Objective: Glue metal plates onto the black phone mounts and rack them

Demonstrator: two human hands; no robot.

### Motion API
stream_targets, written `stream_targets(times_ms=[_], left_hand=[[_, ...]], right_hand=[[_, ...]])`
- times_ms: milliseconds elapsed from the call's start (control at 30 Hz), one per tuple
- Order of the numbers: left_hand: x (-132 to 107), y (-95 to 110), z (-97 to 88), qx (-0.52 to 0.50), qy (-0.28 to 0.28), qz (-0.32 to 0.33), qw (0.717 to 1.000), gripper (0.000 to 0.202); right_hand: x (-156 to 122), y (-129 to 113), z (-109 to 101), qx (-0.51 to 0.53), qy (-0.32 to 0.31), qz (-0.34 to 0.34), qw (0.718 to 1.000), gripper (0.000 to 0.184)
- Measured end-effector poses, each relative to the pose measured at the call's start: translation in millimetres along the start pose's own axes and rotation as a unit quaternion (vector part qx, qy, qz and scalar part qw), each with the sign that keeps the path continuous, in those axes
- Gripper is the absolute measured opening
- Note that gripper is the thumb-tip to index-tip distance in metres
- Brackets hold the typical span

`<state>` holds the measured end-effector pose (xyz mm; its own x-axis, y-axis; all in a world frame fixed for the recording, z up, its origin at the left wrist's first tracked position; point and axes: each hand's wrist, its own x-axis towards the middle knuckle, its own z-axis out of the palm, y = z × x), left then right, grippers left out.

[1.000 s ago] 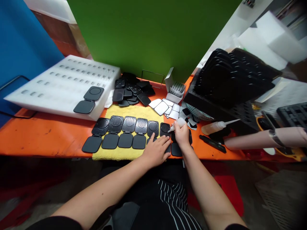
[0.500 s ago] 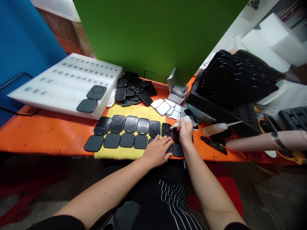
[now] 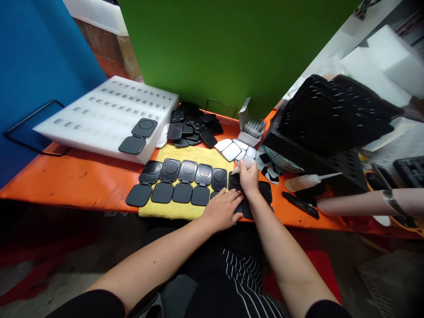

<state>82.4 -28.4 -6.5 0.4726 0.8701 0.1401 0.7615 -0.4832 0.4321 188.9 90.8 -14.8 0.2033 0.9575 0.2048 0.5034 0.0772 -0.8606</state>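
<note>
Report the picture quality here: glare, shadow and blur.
Head view: light glints off the ribbed halves of the black hinged pieces; the white bottle in the right hand looks soft; the white blocks at upper right are blurred; the black stack loses detail in darkness; the floor below the orange table is in shadow.

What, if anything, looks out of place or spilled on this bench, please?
No spill or damage stands out. The amber bottle on the right appears to lie on its side, which looks slightly odd; the loose black plates behind the yellow cloth lie jumbled.
</note>
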Motion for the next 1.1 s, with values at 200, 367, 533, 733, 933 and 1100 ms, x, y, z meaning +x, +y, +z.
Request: stream_targets(times_ms=[200, 367, 533, 733, 933, 1100], left_hand=[[1.2, 0.2, -0.4, -0.005, -0.009, 0.000, 1.000, 0.055], [-8.4, -4.9, -14.0, 0.001, 0.004, -0.004, 1.000, 0.050], [-24.1, -19.6, -23.0, 0.024, 0.011, -0.054, 0.998, 0.043], [-26.6, -26.0, -19.5, 0.034, 0.012, -0.054, 0.998, 0.044], [-25.8, -31.7, -20.8, 0.020, -0.008, -0.033, 0.999, 0.044], [-29.3, -37.0, -22.9, 0.021, -0.021, -0.009, 1.000, 0.048]], right_hand=[[1.9, 1.8, -2.5, 0.044, 0.042, 0.031, 0.998, 0.034], [-6.0, -0.1, -3.4, 0.181, 0.003, 0.105, 0.978, 0.032], [-23.0, -8.5, 4.3, 0.186, -0.055, 0.109, 0.975, 0.033], [-31.7, -15.7, 6.9, 0.045, -0.059, 0.016, 0.997, 0.033], [-30.7, -19.3, 2.4, -0.029, -0.058, -0.050, 0.997, 0.032], [-23.0, -13.8, 6.1, 0.100, -0.040, 0.055, 0.993, 0.035]])
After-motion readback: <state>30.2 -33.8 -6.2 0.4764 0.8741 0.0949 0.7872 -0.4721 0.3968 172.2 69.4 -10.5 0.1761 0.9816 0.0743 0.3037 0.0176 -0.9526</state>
